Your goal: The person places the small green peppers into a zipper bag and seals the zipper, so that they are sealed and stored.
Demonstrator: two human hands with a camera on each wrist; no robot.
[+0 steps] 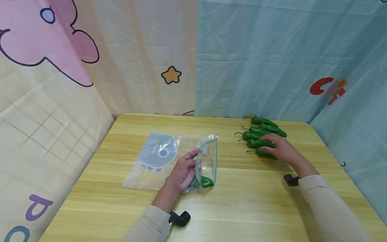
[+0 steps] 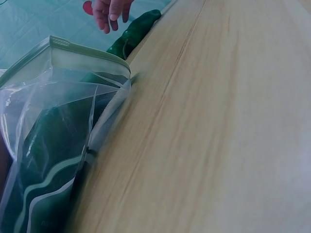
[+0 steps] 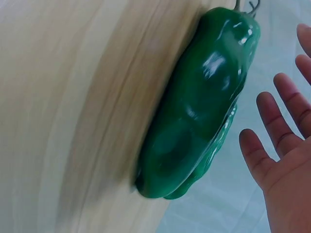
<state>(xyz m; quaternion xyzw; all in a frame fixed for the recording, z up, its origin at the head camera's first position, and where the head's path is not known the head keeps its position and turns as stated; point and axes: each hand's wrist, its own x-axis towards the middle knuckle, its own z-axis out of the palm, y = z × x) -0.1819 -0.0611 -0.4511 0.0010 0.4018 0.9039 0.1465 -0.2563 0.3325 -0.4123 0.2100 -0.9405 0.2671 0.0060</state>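
Observation:
My left hand [image 1: 182, 172] holds the near rim of a clear zip bag [image 1: 163, 153] printed with a grey-blue cartoon figure, and its mouth gapes to the right. A green pepper [image 1: 207, 182] lies inside, close to the mouth; the left wrist view shows its dark green shape through the plastic. On the right, my right hand [image 1: 281, 148] hovers at the nearest peppers of a group of green peppers [image 1: 253, 143]. In the right wrist view its fingers [image 3: 276, 121] are spread and apart from the closest pepper [image 3: 194, 107].
Several long green peppers with thin stems lie side by side at the back right of the wooden table [image 1: 242, 211]. A printed curtain [image 1: 257, 60] hangs right behind the table's far edge. Each wrist carries a small black camera mount [image 1: 179, 218].

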